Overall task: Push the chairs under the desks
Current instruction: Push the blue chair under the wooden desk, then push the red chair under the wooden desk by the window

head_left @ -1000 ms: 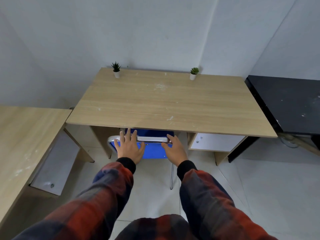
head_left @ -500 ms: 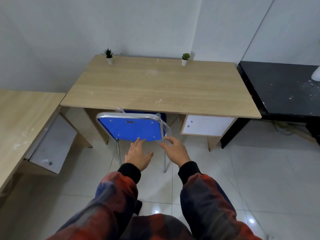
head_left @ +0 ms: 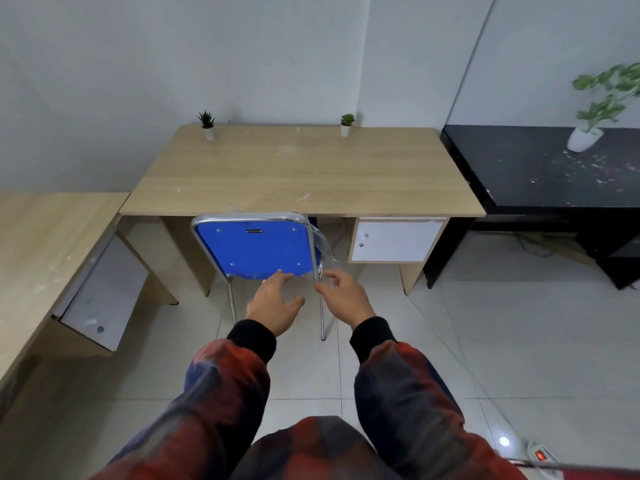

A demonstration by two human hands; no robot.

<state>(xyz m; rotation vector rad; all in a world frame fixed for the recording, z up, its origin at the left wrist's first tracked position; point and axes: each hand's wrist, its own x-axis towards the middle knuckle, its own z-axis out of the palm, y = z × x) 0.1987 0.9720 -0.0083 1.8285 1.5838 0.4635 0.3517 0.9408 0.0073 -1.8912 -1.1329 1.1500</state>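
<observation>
Hands first: the left hand and the right hand both reach forward below the blue chair, fingers loosely spread and holding nothing. Fingertips of the left hand sit right at the lower edge of the chair's backrest; whether they touch it cannot be told. The right hand's fingertips are just beside the chair's right chrome leg, near a bit of clear plastic wrap hanging there.

The chair stands with its seat tucked beneath the wooden counter, its chrome-framed blue backrest upright against the counter's front edge, the rear legs on the tiled floor. Under the counter's right end is a white cabinet door.

2 small potted plants stand at the back of the counter, 1 at the left and 1 towards the right. A second wooden counter runs along the left, and a black counter to the right carries a leafy plant in a white pot. Both sleeves are red-and-dark plaid with black cuffs.
</observation>
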